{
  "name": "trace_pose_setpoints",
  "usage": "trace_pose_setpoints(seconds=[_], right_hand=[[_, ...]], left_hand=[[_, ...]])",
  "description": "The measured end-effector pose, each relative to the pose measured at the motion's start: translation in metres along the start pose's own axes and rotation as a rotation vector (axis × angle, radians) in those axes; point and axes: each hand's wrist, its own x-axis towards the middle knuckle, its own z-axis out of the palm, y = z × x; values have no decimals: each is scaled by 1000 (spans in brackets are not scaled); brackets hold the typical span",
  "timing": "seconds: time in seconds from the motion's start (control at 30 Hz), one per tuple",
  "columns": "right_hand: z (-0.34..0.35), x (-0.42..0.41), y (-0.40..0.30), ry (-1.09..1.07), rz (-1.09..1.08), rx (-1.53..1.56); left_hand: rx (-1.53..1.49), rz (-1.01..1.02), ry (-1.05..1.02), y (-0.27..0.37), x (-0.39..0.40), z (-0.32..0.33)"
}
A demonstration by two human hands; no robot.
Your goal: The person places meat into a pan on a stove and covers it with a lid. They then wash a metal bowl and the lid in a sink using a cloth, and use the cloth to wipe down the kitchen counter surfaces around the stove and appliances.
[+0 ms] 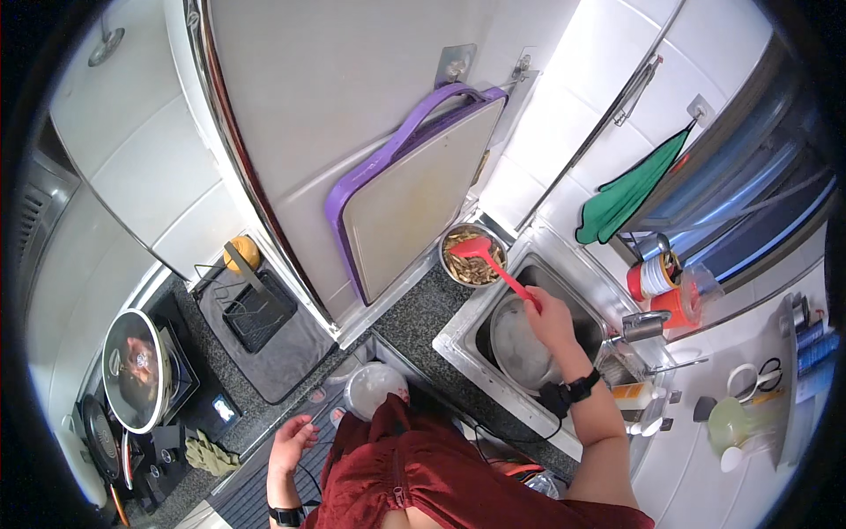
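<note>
My right hand (552,324) grips the handle of a red spatula (470,248). Its head lies on brown strips of food (486,270) in a round metal bowl (444,264). That bowl stands on the dark counter beside the sink's far corner. Below my right hand, a large round pan or lid (519,344) sits in the stainless steel sink (456,344), partly covered by my hand and forearm. My left hand (294,440) hangs by my side, fingers loosely bent, with nothing visible in it.
A lidded pan (135,370) with food stands on the stove at left, near a frying pan (99,430). A cloth glove (210,453) and a lit phone (225,410) lie nearby. A purple-rimmed cutting board (416,205) leans against the wall. The faucet (644,325) juts over the sink.
</note>
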Motion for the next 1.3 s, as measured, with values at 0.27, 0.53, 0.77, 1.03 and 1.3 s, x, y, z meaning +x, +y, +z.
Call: trace_pose_setpoints(seconds=[0.27, 0.53, 0.77, 1.03, 1.3], right_hand=[[-26, -6, -13, -90, -81, -104], [-3, -1, -13, -95, -165, -208], [-31, -9, -7, -22, -103, -141], [-32, -7, 17, -89, -40, -127], [-28, -9, 25, -77, 1, -57]], left_hand=[[36, -19, -17, 2, 3, 5], [43, 8, -48, 0, 10, 9], [45, 15, -52, 0, 8, 12], [50, -21, -61, 5, 11, 20], [43, 10, -79, 7, 15, 23]])
